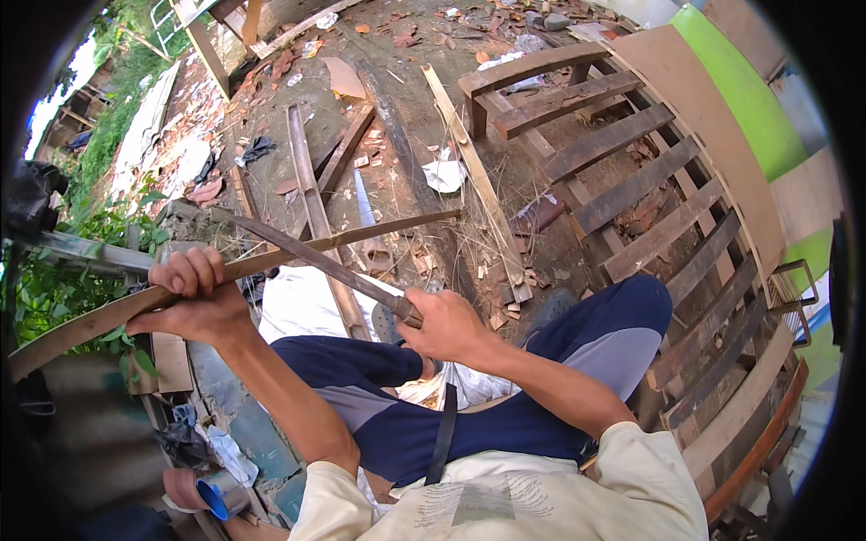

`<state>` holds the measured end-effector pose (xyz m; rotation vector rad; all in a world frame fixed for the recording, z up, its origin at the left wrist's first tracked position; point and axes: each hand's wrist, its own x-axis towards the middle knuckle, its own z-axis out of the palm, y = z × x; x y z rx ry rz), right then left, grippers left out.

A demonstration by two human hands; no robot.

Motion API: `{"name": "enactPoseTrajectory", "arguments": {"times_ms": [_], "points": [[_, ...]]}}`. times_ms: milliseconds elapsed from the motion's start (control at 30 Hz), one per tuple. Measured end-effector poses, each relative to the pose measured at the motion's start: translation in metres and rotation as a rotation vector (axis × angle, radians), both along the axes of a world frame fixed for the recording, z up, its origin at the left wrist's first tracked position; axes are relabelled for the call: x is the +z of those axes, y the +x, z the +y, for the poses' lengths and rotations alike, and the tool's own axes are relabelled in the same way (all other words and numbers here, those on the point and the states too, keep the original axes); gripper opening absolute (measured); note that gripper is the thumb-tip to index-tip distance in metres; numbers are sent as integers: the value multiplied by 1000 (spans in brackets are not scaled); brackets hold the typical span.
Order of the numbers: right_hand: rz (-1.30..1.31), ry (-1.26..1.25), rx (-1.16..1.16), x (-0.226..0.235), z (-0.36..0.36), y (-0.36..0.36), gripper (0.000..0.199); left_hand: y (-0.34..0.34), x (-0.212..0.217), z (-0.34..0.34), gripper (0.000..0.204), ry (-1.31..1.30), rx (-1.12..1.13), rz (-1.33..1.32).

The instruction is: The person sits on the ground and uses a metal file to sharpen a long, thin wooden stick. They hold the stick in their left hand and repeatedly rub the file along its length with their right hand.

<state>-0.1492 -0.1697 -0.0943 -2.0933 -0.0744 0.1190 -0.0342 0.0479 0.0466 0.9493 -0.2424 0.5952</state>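
Observation:
My left hand [194,293] is closed around a long, thin strip of split bamboo or wood [81,326]. The strip slants up from the left rim to the middle of the view, its far end free in the air. In my right hand [449,325] is the handle of a machete, its dark, long blade [347,278] pointing up and left. Blade and strip cross in the view a little to the right of my left hand; whether they touch, I cannot tell. My legs, in dark blue trousers [505,419], are bent beneath my arms.
A slatted wooden frame [631,185] stands close on my right, beside a brown board [713,117]. Bamboo lengths [474,171], wood chips and a white scrap [444,173] litter the ground ahead. A white sack [298,302] lies by my feet; a blue-lined cup [216,496] is lower left.

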Motion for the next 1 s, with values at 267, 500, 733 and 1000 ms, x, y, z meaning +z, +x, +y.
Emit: {"name": "enactPoseTrajectory", "arguments": {"times_ms": [267,500,733,1000], "points": [[158,67,-100,-29,-12,22,26,-1,5,-26,77,-5,195,35],[66,139,-91,-37,-7,28,23,-7,7,-35,78,10,260,51],[46,18,-47,-16,6,17,24,-9,6,-34,78,23,317,82],[179,37,-132,-60,-10,27,29,-6,5,-27,79,48,367,102]]}}
